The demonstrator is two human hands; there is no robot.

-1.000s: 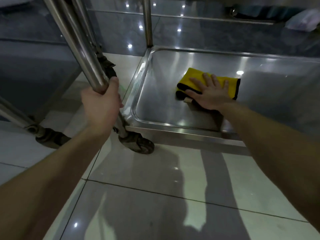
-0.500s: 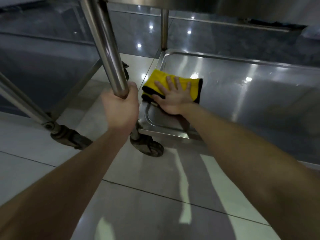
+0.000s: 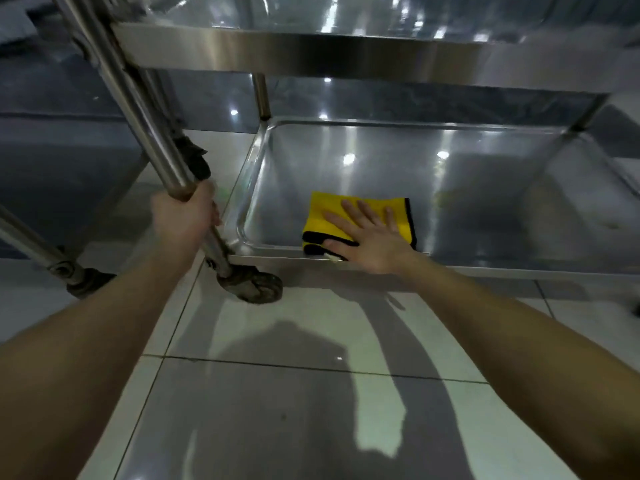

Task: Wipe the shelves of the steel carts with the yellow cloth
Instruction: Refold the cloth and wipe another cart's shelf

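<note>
I look down on a glossy pale tiled floor [image 3: 194, 327]. My shadow [image 3: 311, 410] crosses its dark grout line [image 3: 242, 362]; well beyond that line, darker tiles [image 3: 207, 95] mirror small lights [image 3: 234, 112].

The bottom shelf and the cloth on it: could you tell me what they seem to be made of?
Bottom shelf: apparently stainless steel, brushed, mirroring bright light spots. Cloth: looks like soft microfibre, matte yellow with black edging, folded flat under the right hand.

The bottom shelf [image 3: 450, 188] of the steel cart [image 3: 311, 53] is a shallow rimmed tray carrying the folded yellow cloth [image 3: 322, 207] flat near its front left corner, while the corner post [image 3: 152, 147] ends in a caster [image 3: 252, 285] standing on the tiled floor [image 3: 277, 410].
</note>
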